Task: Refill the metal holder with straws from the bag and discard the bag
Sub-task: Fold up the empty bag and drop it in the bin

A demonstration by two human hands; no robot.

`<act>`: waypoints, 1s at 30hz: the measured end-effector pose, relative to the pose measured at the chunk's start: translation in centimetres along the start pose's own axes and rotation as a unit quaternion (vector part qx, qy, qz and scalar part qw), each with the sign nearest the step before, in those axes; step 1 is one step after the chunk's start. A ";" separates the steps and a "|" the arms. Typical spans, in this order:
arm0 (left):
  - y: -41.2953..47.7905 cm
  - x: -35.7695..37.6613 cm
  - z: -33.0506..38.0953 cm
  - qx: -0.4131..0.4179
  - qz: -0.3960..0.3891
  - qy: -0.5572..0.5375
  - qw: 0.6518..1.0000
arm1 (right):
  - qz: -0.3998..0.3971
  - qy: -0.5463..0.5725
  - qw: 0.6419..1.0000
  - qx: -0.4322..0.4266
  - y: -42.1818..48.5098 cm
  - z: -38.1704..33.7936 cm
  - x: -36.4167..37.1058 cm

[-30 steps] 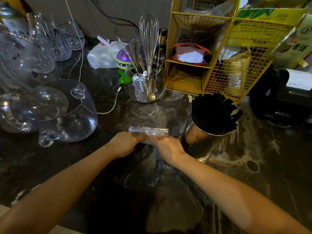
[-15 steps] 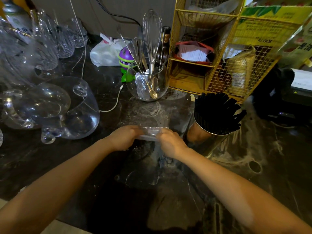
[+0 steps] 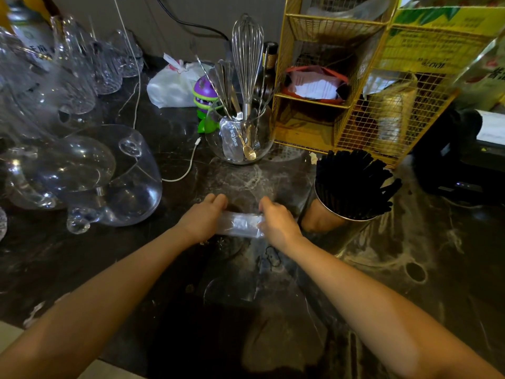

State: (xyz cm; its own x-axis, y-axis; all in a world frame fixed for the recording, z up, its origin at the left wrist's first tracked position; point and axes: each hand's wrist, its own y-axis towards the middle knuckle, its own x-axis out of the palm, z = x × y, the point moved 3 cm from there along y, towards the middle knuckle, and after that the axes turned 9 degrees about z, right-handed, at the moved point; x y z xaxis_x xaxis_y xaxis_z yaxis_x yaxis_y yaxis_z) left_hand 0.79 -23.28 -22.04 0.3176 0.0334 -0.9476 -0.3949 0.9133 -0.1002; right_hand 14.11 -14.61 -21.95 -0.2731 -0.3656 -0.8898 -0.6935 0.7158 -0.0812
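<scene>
A clear plastic bag (image 3: 240, 224), folded into a narrow flat strip, lies on the dark marble counter (image 3: 410, 269) between my hands. My left hand (image 3: 203, 216) presses on its left end and my right hand (image 3: 276, 222) grips its right end. No straws show inside the bag. Just right of my right hand stands the round metal holder (image 3: 328, 218), packed with black straws (image 3: 355, 184) that fan out above its rim.
A glass bowl of whisk and spoons (image 3: 240, 132) stands behind my hands. Clear glass jugs (image 3: 109, 173) crowd the left side. A yellow wire rack (image 3: 355, 91) rises at the back right, a white cable (image 3: 183, 170) trails across the counter, and a dark machine (image 3: 451, 165) sits far right.
Both hands have kept working the bag, which has become a tighter, narrower strip and shifted slightly nearer to me. The holder and straws have not moved.
</scene>
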 end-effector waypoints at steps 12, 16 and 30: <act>1.2 -0.1 -1.5 -0.028 -0.053 0.015 0.998 | -0.032 -0.011 0.999 0.028 0.7 0.5 0.8; 1.9 0.1 -1.4 -0.014 -0.076 0.007 0.997 | -0.040 0.016 0.997 0.057 0.9 0.6 1.0; -0.2 -1.9 -0.8 0.063 -0.086 0.015 0.994 | -0.003 0.152 0.988 0.040 -2.1 0.4 0.2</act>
State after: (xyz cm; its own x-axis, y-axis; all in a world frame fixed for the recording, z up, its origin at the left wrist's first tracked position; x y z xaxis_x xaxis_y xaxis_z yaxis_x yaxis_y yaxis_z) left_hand -0.45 -23.85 -20.44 0.3448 -0.1387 -0.9284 -0.2250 0.9480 -0.2252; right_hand 15.75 -15.97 -22.15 -0.4650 -0.5222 -0.7149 -0.6444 0.7534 -0.1313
